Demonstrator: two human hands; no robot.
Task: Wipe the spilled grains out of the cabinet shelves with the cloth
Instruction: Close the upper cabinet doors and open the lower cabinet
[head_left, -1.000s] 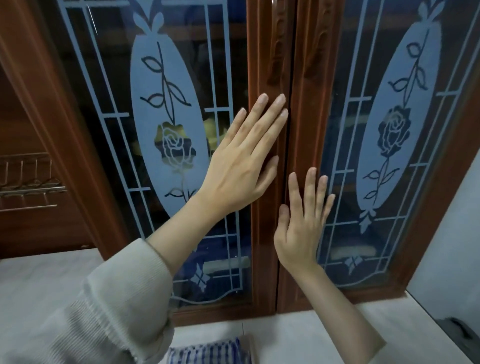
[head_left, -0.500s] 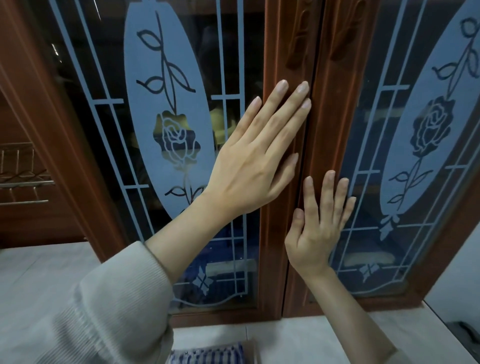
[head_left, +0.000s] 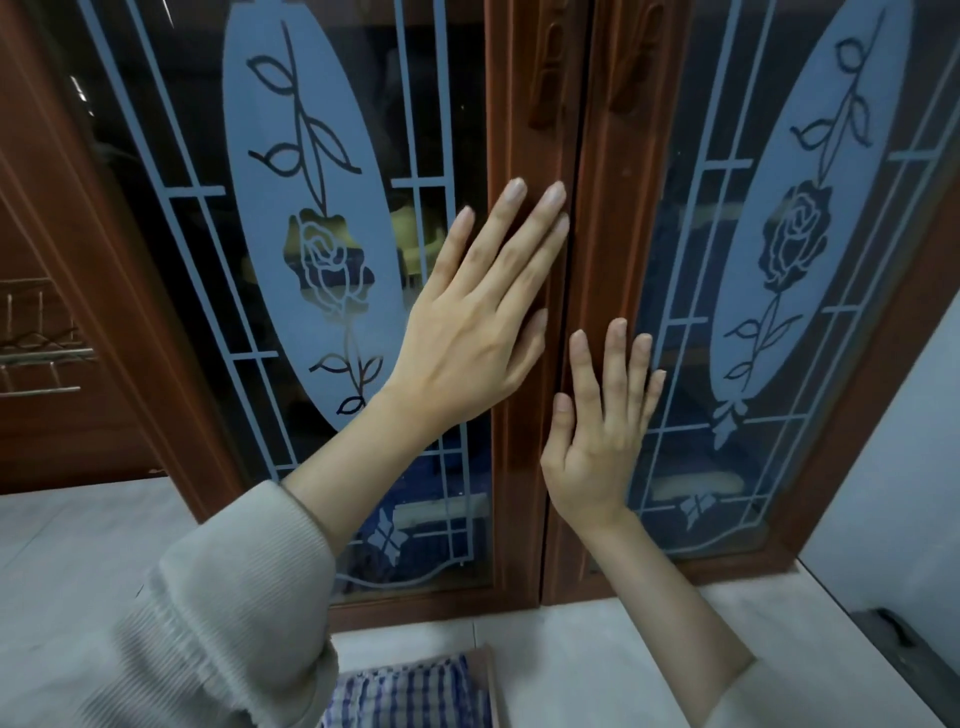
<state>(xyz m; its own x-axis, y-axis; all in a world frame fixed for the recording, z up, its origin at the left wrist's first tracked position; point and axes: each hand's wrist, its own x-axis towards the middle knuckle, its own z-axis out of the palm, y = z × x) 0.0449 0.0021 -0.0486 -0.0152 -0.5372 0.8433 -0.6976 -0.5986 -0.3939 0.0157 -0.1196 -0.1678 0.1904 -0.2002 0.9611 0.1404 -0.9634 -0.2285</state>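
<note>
Hardly shifting since the earlier frame: keeping left hand (head_left: 467, 338) and right hand (head_left: 597, 431) flat against the cabinet doors, with only the view drifting slightly.

Pressing the left hand on the inner stile of the left door (head_left: 291, 156), higher up. Pressing the right hand on the inner stile of the right door (head_left: 810, 260), lower down and just beside the left hand. Keeping fingers (head_left: 524, 239) straight and slightly spread on both hands, gripping nothing.

Leaving the cloth (head_left: 410, 691), blue-and-white checked, lying on the desk (head_left: 597, 654) at the near edge, below the left forearm and untouched by either hand.

Finding both doors shut and meeting at the centre seam. Making out only dim shapes on the shelves through the frosted rose glass; finding no grains legible from here.

Noting a wire rack (head_left: 36, 343) at far left, outside the cabinet.

Judging the task as either just finishing or not yet starting; being unable to tell which from shut doors and an idle cloth. Recording the wiping as unconfirmed.
</note>
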